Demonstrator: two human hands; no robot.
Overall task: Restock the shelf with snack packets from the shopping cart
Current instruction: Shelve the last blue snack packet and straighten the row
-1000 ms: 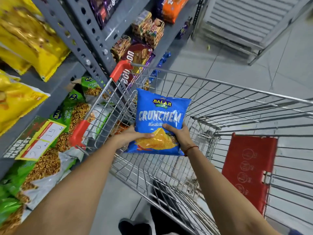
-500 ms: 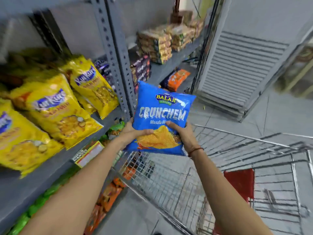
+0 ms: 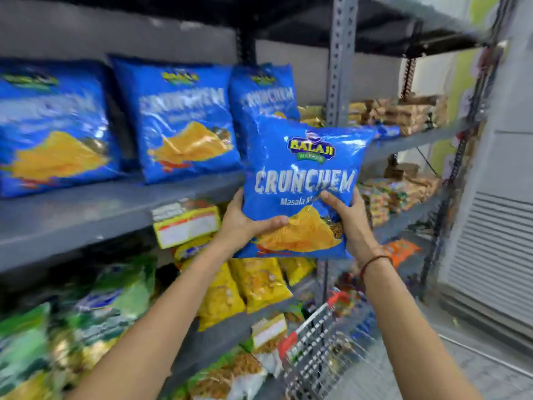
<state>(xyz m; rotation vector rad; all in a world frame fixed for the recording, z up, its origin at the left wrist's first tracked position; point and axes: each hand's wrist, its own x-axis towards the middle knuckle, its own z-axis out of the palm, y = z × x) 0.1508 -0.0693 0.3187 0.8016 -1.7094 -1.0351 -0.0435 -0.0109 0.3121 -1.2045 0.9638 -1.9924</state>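
I hold a blue Crunchem snack packet (image 3: 302, 171) upright in both hands, in front of the grey shelf (image 3: 86, 209). My left hand (image 3: 245, 223) grips its lower left side, thumb across the front. My right hand (image 3: 346, 215) grips its lower right side. Three matching blue packets (image 3: 184, 122) stand in a row on that shelf, just behind and left of the held one. The wire shopping cart (image 3: 314, 350) shows only at the bottom, below my arms.
A grey perforated upright (image 3: 340, 59) rises right behind the held packet. Yellow packets (image 3: 253, 284) and green packets (image 3: 109, 298) fill the lower shelf. Brown packs (image 3: 403, 111) lie on the shelves to the right. A grey ribbed shutter (image 3: 496, 255) is at far right.
Both hands have lifted the blue packet from the cart up to the higher shelf with the matching blue packets. The view has swung up and the cart has dropped to the bottom edge.
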